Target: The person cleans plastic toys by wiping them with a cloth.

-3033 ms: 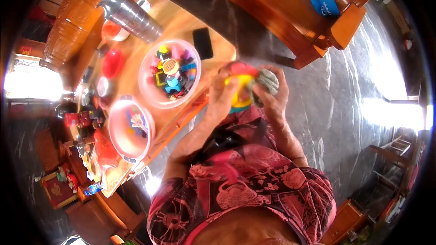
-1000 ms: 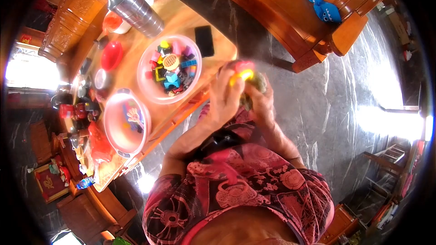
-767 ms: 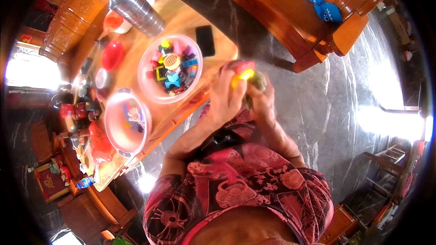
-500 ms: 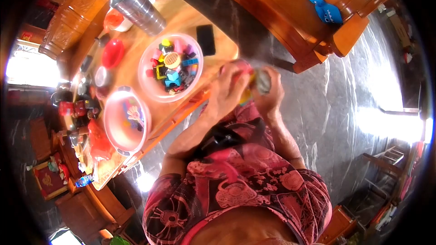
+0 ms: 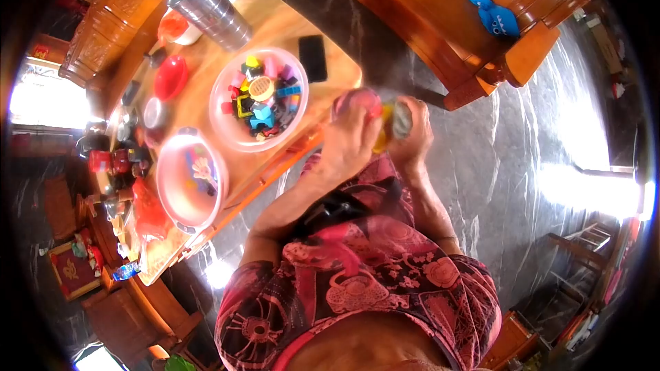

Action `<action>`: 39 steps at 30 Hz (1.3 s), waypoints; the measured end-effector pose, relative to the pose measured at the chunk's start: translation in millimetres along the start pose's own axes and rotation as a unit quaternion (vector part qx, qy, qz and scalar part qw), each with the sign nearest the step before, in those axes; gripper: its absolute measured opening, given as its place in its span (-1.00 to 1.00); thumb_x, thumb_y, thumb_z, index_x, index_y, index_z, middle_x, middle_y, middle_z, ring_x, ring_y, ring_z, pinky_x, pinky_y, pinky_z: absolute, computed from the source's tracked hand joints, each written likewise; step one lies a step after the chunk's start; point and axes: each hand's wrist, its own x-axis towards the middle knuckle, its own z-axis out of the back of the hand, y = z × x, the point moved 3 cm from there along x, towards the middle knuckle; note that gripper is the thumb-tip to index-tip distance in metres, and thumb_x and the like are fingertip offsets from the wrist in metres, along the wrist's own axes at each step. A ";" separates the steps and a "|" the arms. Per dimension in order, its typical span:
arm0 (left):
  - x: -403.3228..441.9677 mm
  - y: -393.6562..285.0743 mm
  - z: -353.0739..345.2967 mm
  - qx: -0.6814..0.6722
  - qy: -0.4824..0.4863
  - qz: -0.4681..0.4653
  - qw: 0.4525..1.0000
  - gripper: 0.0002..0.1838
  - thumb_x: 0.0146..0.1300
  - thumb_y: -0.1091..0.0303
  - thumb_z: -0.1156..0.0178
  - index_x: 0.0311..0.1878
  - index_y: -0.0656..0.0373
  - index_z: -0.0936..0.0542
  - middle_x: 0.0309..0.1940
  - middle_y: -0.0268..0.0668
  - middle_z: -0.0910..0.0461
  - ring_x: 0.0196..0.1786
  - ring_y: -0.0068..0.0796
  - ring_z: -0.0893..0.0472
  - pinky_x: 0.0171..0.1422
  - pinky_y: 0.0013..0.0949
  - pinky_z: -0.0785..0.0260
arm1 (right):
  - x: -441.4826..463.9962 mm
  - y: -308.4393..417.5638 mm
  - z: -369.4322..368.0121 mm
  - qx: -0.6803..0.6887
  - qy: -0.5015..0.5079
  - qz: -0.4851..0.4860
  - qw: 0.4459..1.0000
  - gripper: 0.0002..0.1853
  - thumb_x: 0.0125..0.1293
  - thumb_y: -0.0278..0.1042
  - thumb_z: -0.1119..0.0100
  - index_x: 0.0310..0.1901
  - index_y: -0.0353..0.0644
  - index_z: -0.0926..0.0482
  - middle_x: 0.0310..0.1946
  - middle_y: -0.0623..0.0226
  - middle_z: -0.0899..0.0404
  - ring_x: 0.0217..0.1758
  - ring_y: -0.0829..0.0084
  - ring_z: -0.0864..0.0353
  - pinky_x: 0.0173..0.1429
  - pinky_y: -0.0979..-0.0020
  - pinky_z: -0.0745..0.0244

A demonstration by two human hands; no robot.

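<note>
Head view, left hand: the left hand [image 5: 348, 136] is curled around a pink-and-yellow toy [image 5: 366, 99], its grip closed on the pink side, probably to steady it; blur hides whether the toy is one piece or several.
Right hand: the right hand [image 5: 416, 135] has its grip bunched around a grey-green cloth [image 5: 402, 120], fingers wrapped over its outer side, perhaps so that the soft face turns toward the toy.
Toy: between the two hands, above the lap and just off the worktop [image 5: 275, 14] edge; its yellow part shows beside the cloth, though whether they touch cannot be told.
Block tub: a pale pink tub [image 5: 216, 106] on the worktop, filled with coloured blocks [image 5: 262, 117]; its wall likely stops loose pieces scattering.
Second tub: a matching basin [image 5: 180, 199] beside it, toward the person's left, with a few small pieces inside, too blurred to name; both sit near the edge, seemingly for easy reach.
Phone: a black phone [image 5: 313, 58] lies flat past the block tub, apart from the pieces.
Jug: a metal jug [image 5: 210, 10] stands toward the far side, presumably out of the hands' way.
</note>
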 end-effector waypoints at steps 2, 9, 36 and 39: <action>1.2 -2.3 -0.7 -0.020 -0.012 0.041 0.999 -0.82 0.22 0.42 -0.08 -0.14 0.29 -0.49 -0.35 -0.01 -0.50 -0.45 -0.09 -0.53 -0.45 -0.24 -0.39 | -2.6 -4.8 -2.6 0.027 -0.006 -0.037 0.999 -0.59 -0.03 -0.51 -0.30 -0.08 -0.22 -0.47 -0.22 0.13 -0.52 -0.17 0.12 -0.52 -0.10 0.26 -0.43; 5.4 5.6 12.8 0.002 -0.106 0.101 0.989 -0.83 0.25 0.44 -0.07 -0.16 0.33 -0.47 -0.42 -0.01 -0.50 -0.46 -0.06 -0.53 -0.44 -0.18 -0.35 | -12.0 -30.5 -1.6 0.492 -0.061 -0.380 0.781 -0.67 0.11 -0.59 -0.21 -0.06 -0.23 -0.44 -0.25 0.26 -0.57 -0.20 0.44 -0.60 -0.11 0.42 -0.56; -15.8 12.6 -19.8 -0.142 0.046 0.071 0.986 -0.58 0.18 0.33 -0.18 0.03 0.38 -0.37 -0.33 -0.01 -0.49 -0.33 -0.06 -0.54 -0.33 -0.15 -0.35 | 2.8 -27.0 0.9 -0.050 0.042 0.130 0.989 -0.54 -0.05 -0.48 -0.29 -0.03 -0.27 -0.45 -0.10 0.06 -0.50 -0.03 0.05 -0.49 0.04 0.21 -0.42; -17.8 18.6 -25.5 -0.208 0.141 0.195 0.948 -0.64 0.16 0.33 -0.19 -0.05 0.34 -0.41 -0.38 -0.02 -0.48 -0.34 -0.06 -0.52 -0.30 -0.14 -0.34 | 1.5 -29.5 -3.9 -0.042 0.053 0.159 0.985 -0.53 -0.03 -0.46 -0.29 -0.02 -0.27 -0.45 -0.09 0.04 -0.50 -0.01 0.05 -0.49 0.04 0.19 -0.42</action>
